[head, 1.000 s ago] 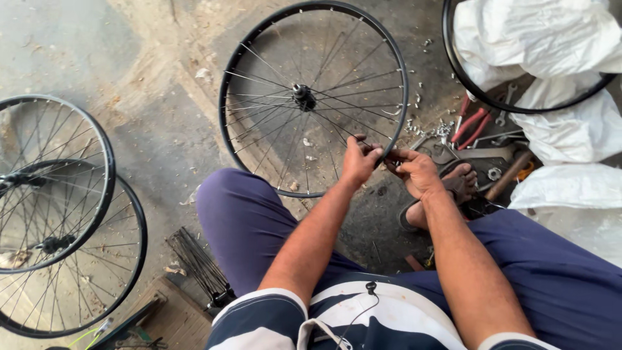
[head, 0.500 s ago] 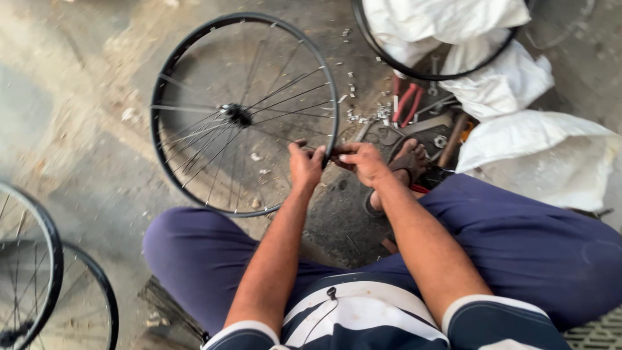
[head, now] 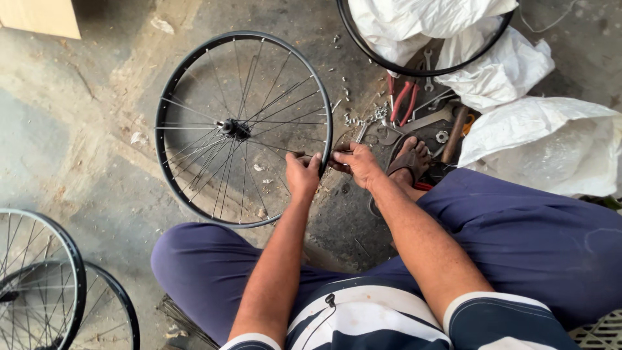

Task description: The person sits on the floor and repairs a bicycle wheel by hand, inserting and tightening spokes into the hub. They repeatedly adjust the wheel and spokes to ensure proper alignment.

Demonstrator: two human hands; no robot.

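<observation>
Wheel in hand: a black-rimmed spoked wheel (head: 243,129) is lying flat on the concrete floor (head: 84,149) at upper centre of the frame, its right edge being worked.
Left hand: the left hand (head: 302,176) is curled over the rim's right side, fingers closed on rim and spokes.
Right hand: the right hand (head: 355,163) is pinched shut at the rim just beside the left; whether a small tool is held cannot be told.
Progress: many spokes are seen laced from hub (head: 232,128) to rim; gaps are left at the upper left, so the lacing is judged partly done.
Wheels counted: three spoked ones, two stacked at lower left (head: 45,285); one bare rim (head: 414,65) at top.
Pliers: one red-handled pair (head: 402,100).
White sacks: about three (head: 538,139).
</observation>
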